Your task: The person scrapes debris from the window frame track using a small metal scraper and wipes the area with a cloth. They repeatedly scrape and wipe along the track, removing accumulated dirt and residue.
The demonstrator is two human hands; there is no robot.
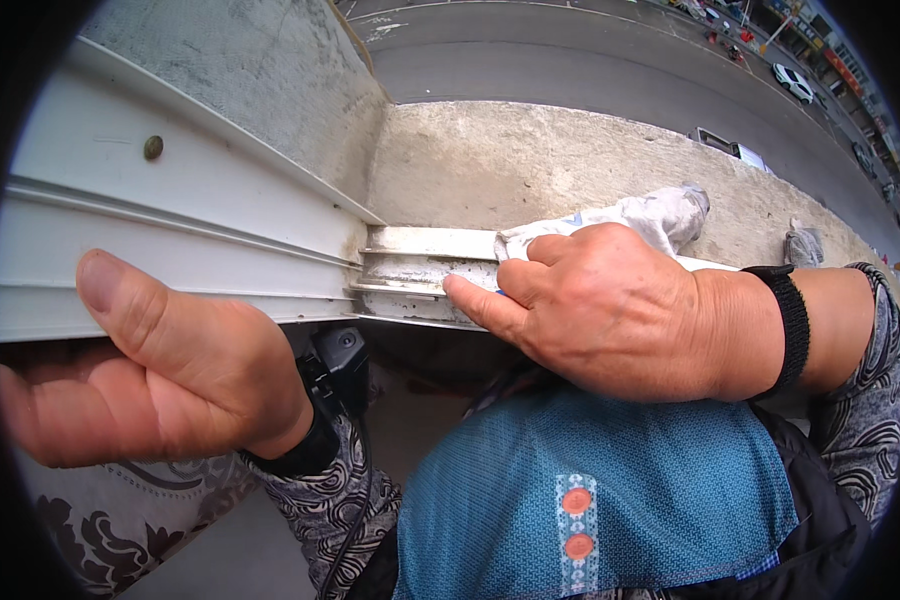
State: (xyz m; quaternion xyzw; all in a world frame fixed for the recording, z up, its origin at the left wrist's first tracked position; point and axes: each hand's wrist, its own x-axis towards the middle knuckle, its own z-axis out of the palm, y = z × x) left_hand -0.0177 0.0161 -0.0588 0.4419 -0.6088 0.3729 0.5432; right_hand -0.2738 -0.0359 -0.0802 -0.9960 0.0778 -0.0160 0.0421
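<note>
My right hand (600, 315) is curled over a white cloth (645, 217) at the bottom track of a window frame (420, 274). Its extended finger reaches into the dirty groove, near the corner. A small blue bit (501, 292) shows by the fingers; most of it is hidden. Palm showing and thumb raised, my left hand (165, 375) is in front of the white side jamb (195, 232). Nothing shows in it, though its fingertips run into the dark left rim of the picture.
Beyond the track lies a rough concrete ledge (457, 157), with a street (540, 67) far below. A greyish crumpled thing (804, 244) rests on the ledge at right. A dark brown spot (153, 148) marks the jamb. A black device (341, 367) with a cable is on my left wrist.
</note>
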